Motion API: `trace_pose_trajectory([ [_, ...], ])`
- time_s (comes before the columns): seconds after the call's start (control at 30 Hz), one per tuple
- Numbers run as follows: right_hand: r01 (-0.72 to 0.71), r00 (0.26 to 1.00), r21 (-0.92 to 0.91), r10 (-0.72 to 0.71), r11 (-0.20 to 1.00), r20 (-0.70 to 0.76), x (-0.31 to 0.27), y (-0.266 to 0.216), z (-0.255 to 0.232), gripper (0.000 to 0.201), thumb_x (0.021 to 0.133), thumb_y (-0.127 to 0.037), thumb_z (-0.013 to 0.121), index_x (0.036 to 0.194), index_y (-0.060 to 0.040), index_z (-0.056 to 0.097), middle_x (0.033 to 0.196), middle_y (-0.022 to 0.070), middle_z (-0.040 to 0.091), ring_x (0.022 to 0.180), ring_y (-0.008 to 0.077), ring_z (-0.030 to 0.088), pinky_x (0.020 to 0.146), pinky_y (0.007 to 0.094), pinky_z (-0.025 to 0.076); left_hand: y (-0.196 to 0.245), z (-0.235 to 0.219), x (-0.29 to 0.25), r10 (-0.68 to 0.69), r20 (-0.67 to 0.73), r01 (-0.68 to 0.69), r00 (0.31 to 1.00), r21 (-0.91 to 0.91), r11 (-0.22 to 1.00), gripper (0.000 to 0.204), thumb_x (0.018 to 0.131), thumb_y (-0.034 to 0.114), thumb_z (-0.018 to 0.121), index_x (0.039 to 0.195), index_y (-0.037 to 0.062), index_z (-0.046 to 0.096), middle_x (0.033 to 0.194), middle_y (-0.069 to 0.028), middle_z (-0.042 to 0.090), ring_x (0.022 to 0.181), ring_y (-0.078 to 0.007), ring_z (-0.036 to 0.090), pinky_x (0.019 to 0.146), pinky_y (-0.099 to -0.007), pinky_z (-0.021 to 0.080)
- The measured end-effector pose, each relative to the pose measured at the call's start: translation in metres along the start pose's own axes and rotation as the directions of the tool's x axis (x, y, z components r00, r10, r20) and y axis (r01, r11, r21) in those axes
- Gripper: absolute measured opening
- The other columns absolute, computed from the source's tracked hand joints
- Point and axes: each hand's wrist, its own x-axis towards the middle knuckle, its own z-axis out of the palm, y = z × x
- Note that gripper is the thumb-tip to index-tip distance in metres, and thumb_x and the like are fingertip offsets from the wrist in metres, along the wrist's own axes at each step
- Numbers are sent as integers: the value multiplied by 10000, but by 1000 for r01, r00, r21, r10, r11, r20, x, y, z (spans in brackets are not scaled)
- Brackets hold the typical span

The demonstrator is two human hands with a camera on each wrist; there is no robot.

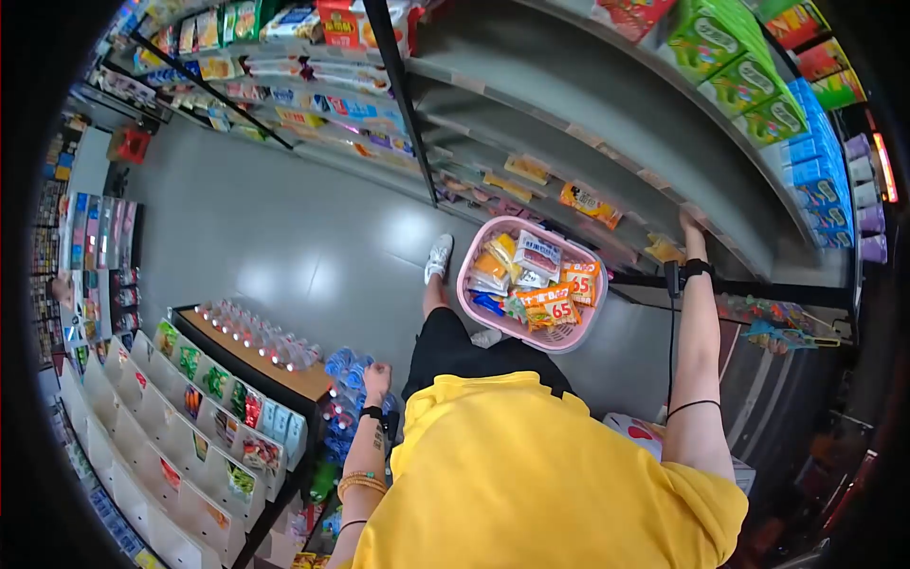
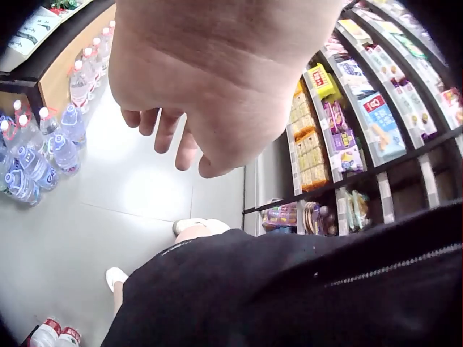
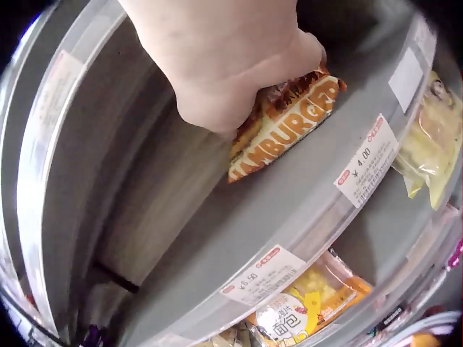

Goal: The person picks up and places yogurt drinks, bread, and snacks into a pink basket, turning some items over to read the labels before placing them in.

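In the right wrist view my right hand (image 3: 224,65) grips a packet printed HAMBURGER (image 3: 293,124) over a grey shelf board (image 3: 210,238); its fingertips are hidden behind the hand and packet. From the head view that hand (image 1: 695,235) reaches between the shelves on the right. My left hand (image 1: 377,381) hangs at my side, its fingers loosely curled with nothing in them, as the left wrist view shows. A pink basket (image 1: 471,305) stands before my legs, holding several snack packets, among them orange bags marked 65 (image 1: 550,305).
Price labels (image 3: 367,160) line the shelf's front edge, with a yellow bread packet (image 3: 311,303) on the level below. Water bottles (image 2: 54,148) stand on the floor to my left, near a white tiered rack (image 1: 180,446). Green boxes (image 1: 739,81) fill the upper right shelf.
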Motion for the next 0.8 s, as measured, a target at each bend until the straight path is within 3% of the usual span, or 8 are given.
trace_pose_trajectory([
  [0.13,-73,997,189,72,979,16,3,7,-2,472,827,-323,662,1189,-28,595,1224,189,603,1102,345,582,935,429,453,4,-25,-3,22,-21,-22,1000,-32,999,346,817,362,617,910,41,708,941,-211,671,1020,-385,579,946,-446,439],
  [0.27,-126,992,412,118,903,44,11,13,-1,489,799,-291,698,1196,-26,588,1222,183,602,1106,325,583,937,414,454,-15,-27,-10,-65,-21,64,998,-45,997,362,819,373,618,893,31,710,920,-215,684,1011,-397,587,946,-440,443],
  [0.5,-148,988,735,130,661,82,8,24,7,536,751,-235,761,1207,-23,576,1218,174,599,1114,289,583,941,388,455,-12,-34,-43,-112,-20,113,993,50,992,386,800,363,625,931,13,722,893,-208,704,910,-366,674,858,-432,513],
  [0.67,-43,998,898,55,439,21,-17,17,9,580,716,-195,806,1215,-20,568,1215,168,598,1119,264,583,944,369,457,-12,-31,-36,-53,30,50,998,101,994,372,797,351,619,926,16,716,905,-210,702,938,-372,660,876,-436,502],
  [0.73,-26,997,879,78,477,-13,-47,2,-11,599,702,-179,824,1218,-20,564,1213,165,597,1121,253,583,945,361,457,6,-37,-33,-30,23,27,999,108,994,369,801,351,612,924,17,711,917,-211,700,955,-372,653,884,-440,495],
  [0.77,-123,985,824,172,554,31,-67,-22,-39,759,574,-71,891,1237,11,529,1204,125,566,1105,205,564,950,318,450,7,-35,-27,-20,28,17,999,119,993,371,805,356,610,930,21,709,917,-210,700,955,-373,650,888,-441,490],
  [0.8,-83,990,792,139,605,-3,-86,-24,-38,769,575,-85,893,1241,16,522,1213,122,559,1103,206,564,952,322,452,5,-30,-19,-9,33,5,999,131,991,373,810,362,608,936,26,707,917,-209,699,955,-374,647,892,-442,486],
])
